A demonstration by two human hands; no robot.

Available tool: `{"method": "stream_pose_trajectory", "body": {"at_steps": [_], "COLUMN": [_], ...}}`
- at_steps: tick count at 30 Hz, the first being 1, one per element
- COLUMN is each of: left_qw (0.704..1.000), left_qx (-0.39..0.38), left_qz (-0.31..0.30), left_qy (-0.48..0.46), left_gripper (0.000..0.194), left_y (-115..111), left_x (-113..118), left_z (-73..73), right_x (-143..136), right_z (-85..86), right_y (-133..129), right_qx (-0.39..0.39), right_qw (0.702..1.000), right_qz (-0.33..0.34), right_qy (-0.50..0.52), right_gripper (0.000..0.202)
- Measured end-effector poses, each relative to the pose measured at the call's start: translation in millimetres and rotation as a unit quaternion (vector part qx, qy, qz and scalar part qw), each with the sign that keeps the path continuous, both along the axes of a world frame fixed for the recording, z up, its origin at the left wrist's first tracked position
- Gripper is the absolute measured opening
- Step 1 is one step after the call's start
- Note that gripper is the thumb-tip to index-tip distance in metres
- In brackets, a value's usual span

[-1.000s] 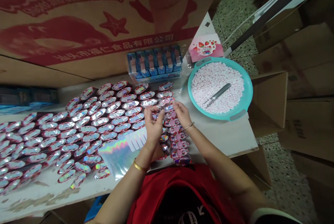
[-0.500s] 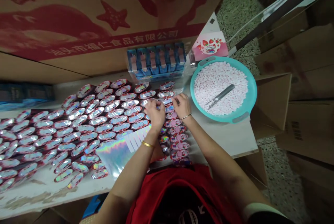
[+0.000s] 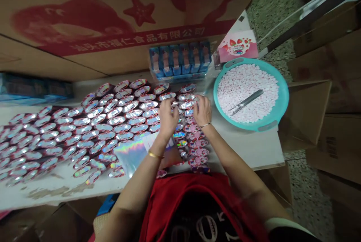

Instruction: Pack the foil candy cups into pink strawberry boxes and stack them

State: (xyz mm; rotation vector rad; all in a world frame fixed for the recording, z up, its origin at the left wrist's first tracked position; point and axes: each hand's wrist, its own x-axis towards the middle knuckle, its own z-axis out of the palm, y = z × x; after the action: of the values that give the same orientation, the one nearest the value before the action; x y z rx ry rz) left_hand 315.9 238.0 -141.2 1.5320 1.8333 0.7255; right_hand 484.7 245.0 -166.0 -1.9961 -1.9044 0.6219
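Note:
Both hands work at the far end of the rightmost rows of small oval candy packs with shiny silver tops. My left hand [image 3: 168, 118] has its fingers bent down over the packs, thumb toward the right. My right hand [image 3: 204, 111] curls its fingers against the right edge of the end row. Between the hands lies a silver-topped candy pack [image 3: 186, 105]. Nearer my body, the same row shows packs with pink round caps [image 3: 194, 135]. A shiny holographic sheet [image 3: 128, 155] lies partly under my left forearm. My fingertips are partly hidden among the packs.
A turquoise basin [image 3: 282, 97] of small white-pink candies, with a grey flat tool [image 3: 248, 102] in it, stands at right. Blue boxes [image 3: 180, 59] in clear wrap and a pink strawberry card [image 3: 238, 46] stand behind. A large printed carton [image 3: 113, 52] walls off the back.
The view has shifted, so the scene sits further right and slightly higher. My left hand has moved a little left against the packs, widening the gap to my right hand.

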Motion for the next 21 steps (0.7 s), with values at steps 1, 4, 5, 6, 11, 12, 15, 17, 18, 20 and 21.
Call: {"method": "stream_pose_trajectory", "body": {"at_steps": [1, 4, 5, 6, 11, 12, 15, 17, 18, 20, 21], "left_qw": [0.999, 0.991, 0.989, 0.985, 0.976, 0.977, 0.980, 0.976, 0.974, 0.970, 0.969], "left_qx": [0.006, -0.026, -0.045, -0.065, -0.120, -0.116, -0.072, -0.033, -0.014, 0.019, 0.032], "left_qz": [-0.051, -0.125, -0.124, -0.121, -0.141, -0.142, -0.136, -0.137, -0.138, -0.142, -0.143], "left_qy": [-0.015, 0.031, 0.067, 0.101, 0.111, 0.104, 0.127, 0.164, 0.181, 0.197, 0.198], "left_gripper": [0.028, 0.034, 0.038, 0.042, 0.027, 0.025, 0.023, 0.022, 0.022, 0.023, 0.023], "left_y": [-7, -46, -63, -79, -136, -140, -144, -145, -146, -148, -149], "left_x": [-22, -97, -119, -139, -177, -176, -167, -162, -159, -155, -152], "left_z": [8.2, 26.2, 29.1, 30.3, 24.7, 24.5, 27.2, 28.5, 28.3, 26.0, 24.3], "right_x": [-5, -34, -47, -62, -135, -145, -159, -159, -158, -156, -155], "right_z": [7.3, 31.4, 39.1, 46.1, 63.7, 63.9, 61.6, 59.5, 58.4, 56.3, 55.2], "right_y": [-6, -31, -40, -50, -87, -90, -94, -91, -90, -87, -85], "right_qx": [0.012, 0.027, 0.022, 0.014, -0.047, -0.068, -0.122, -0.132, -0.132, -0.134, -0.136], "right_qw": [1.000, 0.996, 0.993, 0.990, 0.954, 0.949, 0.943, 0.946, 0.947, 0.950, 0.952], "right_qz": [0.006, 0.054, 0.079, 0.111, 0.285, 0.301, 0.306, 0.294, 0.289, 0.280, 0.275], "right_qy": [0.014, 0.066, 0.079, 0.089, 0.078, 0.070, 0.048, 0.037, 0.034, 0.027, 0.024], "right_gripper": [0.042, 0.038, 0.037, 0.035, 0.032, 0.028, 0.023, 0.026, 0.025, 0.025, 0.025]}}
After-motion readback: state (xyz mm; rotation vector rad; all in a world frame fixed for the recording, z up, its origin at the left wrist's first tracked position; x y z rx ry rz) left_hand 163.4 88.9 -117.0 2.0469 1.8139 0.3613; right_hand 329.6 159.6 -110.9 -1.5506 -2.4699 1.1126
